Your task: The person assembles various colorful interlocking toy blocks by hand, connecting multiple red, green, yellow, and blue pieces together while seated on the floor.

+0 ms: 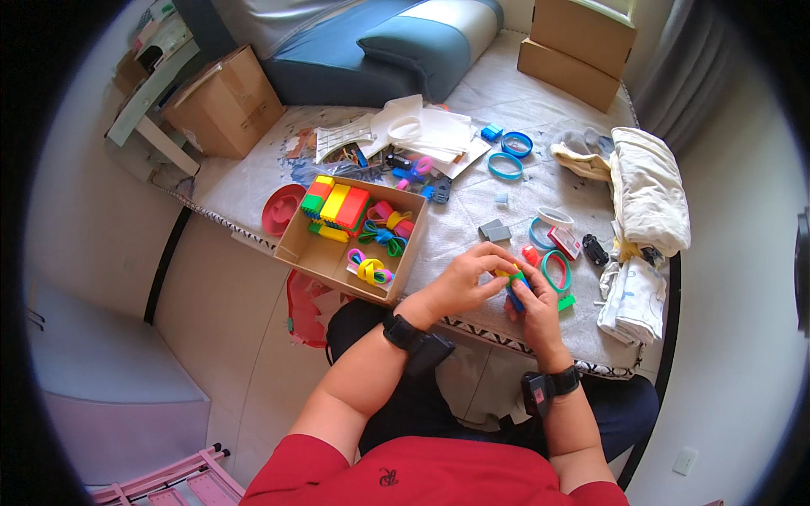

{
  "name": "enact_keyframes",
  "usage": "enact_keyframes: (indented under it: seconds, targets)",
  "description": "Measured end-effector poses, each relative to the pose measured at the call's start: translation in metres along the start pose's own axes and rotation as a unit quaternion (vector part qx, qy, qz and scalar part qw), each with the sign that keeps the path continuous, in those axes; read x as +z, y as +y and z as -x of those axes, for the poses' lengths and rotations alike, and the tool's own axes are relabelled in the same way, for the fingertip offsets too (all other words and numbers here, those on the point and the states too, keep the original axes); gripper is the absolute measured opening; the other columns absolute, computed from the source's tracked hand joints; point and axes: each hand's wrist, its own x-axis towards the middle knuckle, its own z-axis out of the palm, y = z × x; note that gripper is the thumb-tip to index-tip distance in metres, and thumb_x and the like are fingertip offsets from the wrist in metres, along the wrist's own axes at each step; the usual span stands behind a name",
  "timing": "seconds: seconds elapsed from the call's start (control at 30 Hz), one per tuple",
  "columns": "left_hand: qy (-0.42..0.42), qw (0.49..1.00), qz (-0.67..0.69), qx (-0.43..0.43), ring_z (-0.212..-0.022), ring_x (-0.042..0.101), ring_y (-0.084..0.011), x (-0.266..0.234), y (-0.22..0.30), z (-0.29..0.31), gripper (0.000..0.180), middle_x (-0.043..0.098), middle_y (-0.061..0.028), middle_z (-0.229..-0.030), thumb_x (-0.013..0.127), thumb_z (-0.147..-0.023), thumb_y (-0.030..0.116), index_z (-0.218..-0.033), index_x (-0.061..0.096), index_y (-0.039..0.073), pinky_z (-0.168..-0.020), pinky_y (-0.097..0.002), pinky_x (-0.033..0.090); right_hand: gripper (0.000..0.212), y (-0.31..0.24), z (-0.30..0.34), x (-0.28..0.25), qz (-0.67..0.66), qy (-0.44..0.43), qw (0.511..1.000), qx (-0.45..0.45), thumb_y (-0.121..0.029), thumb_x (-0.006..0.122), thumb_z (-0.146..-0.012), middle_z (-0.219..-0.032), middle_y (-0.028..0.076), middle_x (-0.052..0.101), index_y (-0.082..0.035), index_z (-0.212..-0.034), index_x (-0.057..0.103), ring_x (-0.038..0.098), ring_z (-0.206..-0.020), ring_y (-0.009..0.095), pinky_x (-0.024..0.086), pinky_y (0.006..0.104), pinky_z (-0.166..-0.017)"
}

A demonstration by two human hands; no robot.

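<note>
Near the middle of the quilted surface's (456, 244) near edge, the left hand (462, 282) and the right hand (540, 308) meet over a small block piece (517, 276) in yellow, green and blue. The right hand grasps it, thumb pressed on the green and blue part; the left hand's fingers pinch its yellow end from the left. Some fingertips are hidden behind the piece.

Just left of the hands, a shallow cardboard box (332, 281) holds stacked red, yellow and green blocks (337, 204) in its far left part. Bundles of coloured bands (371, 270) lie along its right side. A round red dish (280, 221) sits by the box's left wall.

Just right of the right hand lie a green piece (566, 302) and a teal ring (569, 275). Slightly farther are a red and white packet (564, 243) and a black toy car (595, 250). Two grey pieces (495, 230) rest beyond the left hand. Farther off are two blue rings (505, 177) and, to their left, white sheets (447, 129). Folded pale cloth (650, 194) lies at the right side; two cardboard cartons (574, 72) are stacked at the far right.
</note>
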Motion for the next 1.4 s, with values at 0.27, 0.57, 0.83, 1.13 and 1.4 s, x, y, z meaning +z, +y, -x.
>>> enact_keyframes:
  seconds: [0.27,0.57,0.83,1.13,1.4]
  targets:
    - [-0.003,0.988,0.097,-0.123,-0.103,0.062,-0.0154,0.004,-0.005,0.002,0.036,0.062,-0.0077,-0.112,0.068,-0.088,0.006,-0.123,0.058,0.004,-0.082,-0.0289,0.054,0.035,0.007,0.0,-0.004,0.005,-0.004,1.0,-0.029,-0.013,0.06,-0.095,-0.088,0.0,0.061,-0.006,-0.129,0.057,0.054,-0.062,0.005,0.04,0.0191,-0.051]
    - [-0.011,0.99,0.044,-0.137,-0.105,0.062,-0.0171,-0.005,-0.006,0.0,0.042,0.061,-0.0092,-0.112,0.066,-0.086,0.0,-0.127,0.058,0.005,-0.083,-0.0291,0.055,0.041,0.008,-0.005,-0.002,0.032,-0.016,0.998,-0.046,-0.009,0.057,-0.094,-0.096,0.003,0.061,-0.006,-0.135,0.052,0.057,-0.068,0.008,0.048,0.0223,-0.059]
    - [0.029,0.991,-0.032,-0.123,-0.098,0.063,-0.0194,-0.011,0.001,-0.003,0.044,0.059,-0.0091,-0.107,0.063,-0.082,-0.006,-0.124,0.062,0.008,-0.08,-0.0288,0.055,0.067,-0.008,-0.021,-0.015,0.322,-0.015,0.928,-0.185,-0.004,0.057,-0.074,-0.126,0.022,0.05,-0.003,-0.14,0.043,0.046,-0.124,0.037,0.034,0.0386,-0.109]
    - [0.034,0.971,-0.21,-0.106,-0.097,0.062,-0.0292,-0.017,-0.019,0.005,0.032,0.059,-0.0128,-0.108,0.061,-0.083,0.0,-0.115,0.064,0.006,-0.082,-0.0352,0.052,0.068,-0.008,-0.016,-0.016,0.424,-0.022,0.872,-0.242,-0.001,0.056,-0.074,-0.129,0.023,0.047,-0.004,-0.141,0.042,0.046,-0.124,0.039,0.036,0.041,-0.107]
    - [0.162,0.935,-0.303,-0.086,-0.122,0.049,-0.0366,-0.037,-0.022,-0.011,0.045,0.053,-0.0204,-0.127,0.064,-0.083,0.007,-0.127,0.054,0.003,-0.107,-0.0416,0.037,0.063,0.0,-0.016,-0.018,0.399,0.002,0.877,-0.27,0.003,0.053,-0.077,-0.13,0.024,0.046,-0.004,-0.138,0.043,0.044,-0.126,0.04,0.036,0.042,-0.108]
